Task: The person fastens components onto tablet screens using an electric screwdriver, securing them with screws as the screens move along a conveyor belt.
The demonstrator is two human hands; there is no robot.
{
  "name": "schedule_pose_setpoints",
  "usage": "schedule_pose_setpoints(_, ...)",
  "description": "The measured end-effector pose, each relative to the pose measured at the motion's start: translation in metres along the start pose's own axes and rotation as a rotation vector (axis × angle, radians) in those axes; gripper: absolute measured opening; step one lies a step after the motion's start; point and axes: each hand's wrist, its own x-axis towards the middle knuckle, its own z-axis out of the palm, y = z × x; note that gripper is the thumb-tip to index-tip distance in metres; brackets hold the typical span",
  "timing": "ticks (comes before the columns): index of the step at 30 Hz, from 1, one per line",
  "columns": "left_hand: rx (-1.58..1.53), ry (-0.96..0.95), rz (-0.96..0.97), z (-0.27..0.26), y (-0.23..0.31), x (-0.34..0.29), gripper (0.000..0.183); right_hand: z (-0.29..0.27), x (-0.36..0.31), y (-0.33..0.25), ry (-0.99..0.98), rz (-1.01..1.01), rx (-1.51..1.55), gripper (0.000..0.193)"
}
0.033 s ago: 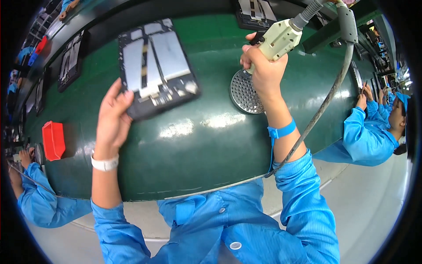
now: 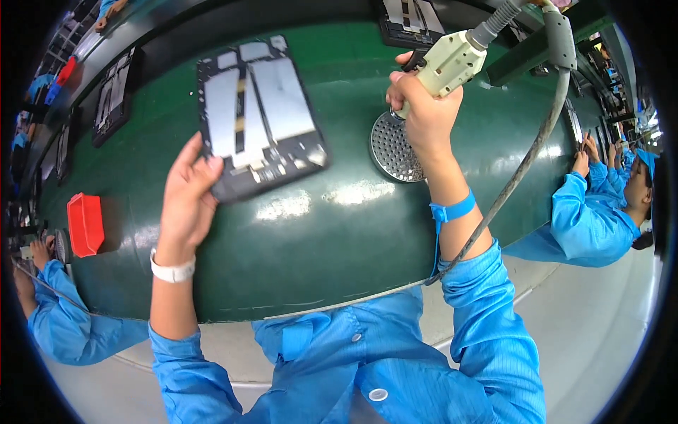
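My left hand (image 2: 188,198) grips the lower left corner of an opened tablet (image 2: 244,172), its thumb on top. The tablet's inside faces up: silvery battery panels, a dark ribbon strip and a black frame. It looks slightly blurred and tilted above the green table. My right hand (image 2: 429,116) is closed round the handle of a pale green pistol-shaped air gun (image 2: 452,65), with a grey ribbed sleeve and hose at its back. Below that hand, partly hidden by it, lies a round metal dish with many holes (image 2: 390,150).
A red bin (image 2: 86,225) stands on the green table (image 2: 304,247) at the left. More opened tablets lie at the far left (image 2: 114,95) and far edge (image 2: 409,22). A grey cable (image 2: 526,162) hangs past my right forearm. Co-workers sit on both sides (image 2: 593,212).
My left hand and the tablet have shifted a little to the right and nearer to me. The right hand and air gun have stayed in place.
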Motion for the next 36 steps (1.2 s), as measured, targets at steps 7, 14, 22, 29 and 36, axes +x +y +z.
schedule_pose_setpoints(7, 0.303, 0.006, -0.037, 0.016, -0.003, -0.031, 0.064, 0.002, -0.001, -0.001, -0.026, -0.004, 0.007, 0.021)
schedule_pose_setpoints(14, 1.286, -0.457, 0.877, 0.065, 0.003, -0.027, 0.029, 0.008, -0.011, -0.021, -0.022, -0.093, 0.09, 0.019)
schedule_pose_setpoints(22, 1.317, -0.751, 0.786, 0.073, -0.002, -0.015, 0.033, 0.006, -0.024, -0.028, -0.058, -0.097, 0.022, 0.03)
schedule_pose_setpoints(29, 1.44, -0.865, 0.952, 0.081, -0.001, -0.011, 0.028, 0.003, -0.026, -0.023, -0.094, -0.142, -0.003, 0.023)
schedule_pose_setpoints(36, 1.237, -0.687, 0.817, 0.079, -0.017, -0.007, 0.022, 0.0, -0.025, -0.023, -0.094, -0.17, -0.027, 0.019)
